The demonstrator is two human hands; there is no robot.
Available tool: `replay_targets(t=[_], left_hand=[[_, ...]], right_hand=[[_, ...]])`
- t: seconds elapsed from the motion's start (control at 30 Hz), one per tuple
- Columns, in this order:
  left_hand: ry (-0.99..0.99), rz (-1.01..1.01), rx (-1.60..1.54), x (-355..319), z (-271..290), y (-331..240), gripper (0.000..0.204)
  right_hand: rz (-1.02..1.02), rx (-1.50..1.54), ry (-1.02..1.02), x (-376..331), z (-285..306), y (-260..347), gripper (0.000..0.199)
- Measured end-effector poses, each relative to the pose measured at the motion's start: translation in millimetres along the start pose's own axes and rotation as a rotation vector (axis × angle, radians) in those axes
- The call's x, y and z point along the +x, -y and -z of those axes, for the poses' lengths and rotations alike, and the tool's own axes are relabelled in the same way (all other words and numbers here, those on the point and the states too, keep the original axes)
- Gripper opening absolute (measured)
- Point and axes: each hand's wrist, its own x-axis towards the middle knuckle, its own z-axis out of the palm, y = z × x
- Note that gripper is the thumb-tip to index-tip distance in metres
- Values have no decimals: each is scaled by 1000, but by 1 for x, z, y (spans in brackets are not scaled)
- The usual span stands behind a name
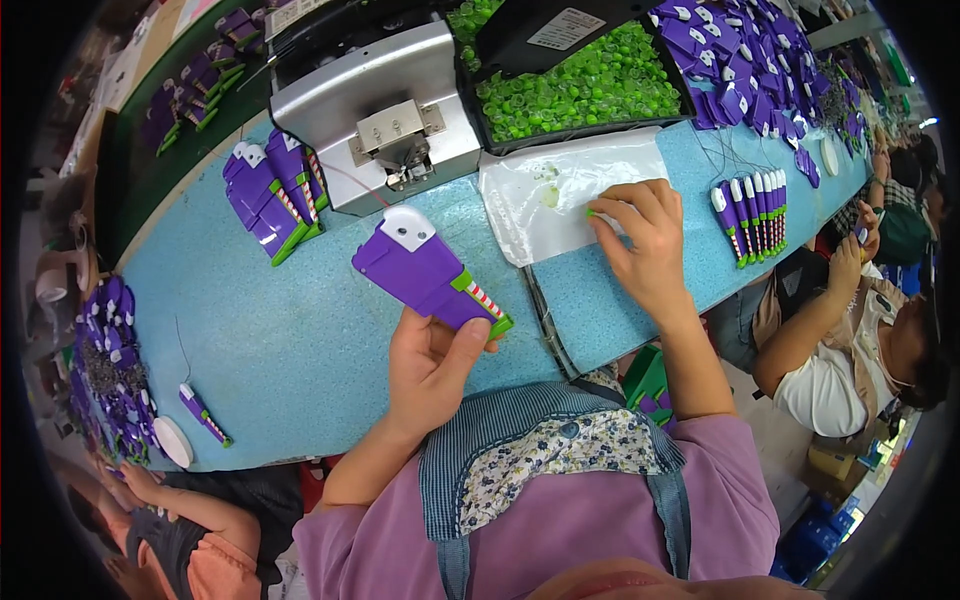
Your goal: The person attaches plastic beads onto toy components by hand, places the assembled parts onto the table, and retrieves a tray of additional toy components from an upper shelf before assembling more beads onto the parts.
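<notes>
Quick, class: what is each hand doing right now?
Left hand: closed, holding a purple toy part.
Right hand: fingers pinching a small green piece on the clear bag.

A purple toy wing piece (430,270) with a white tip, green trim and a red-and-white striped band is held slanted above the blue worktop (290,340), near its front edge; its white tip points to the far left. A small green button cap (590,212) lies on a clear plastic bag (550,195) toward the worktop's far edge.

Left hand (432,355) raised in closed grip, right hand (640,240) reaching, fingertips pinched
</notes>
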Motion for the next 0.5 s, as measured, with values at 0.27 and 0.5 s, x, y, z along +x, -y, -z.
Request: replay_targets(t=[0.27,0.5], left_hand=[[-21,-178,149,0,-10,-1,20],[-86,-250,258,-10,-13,-1,13]], right_hand=[[-338,992,133,-16,17,49,16],[-229,1004,201,-22,14,67,17]])
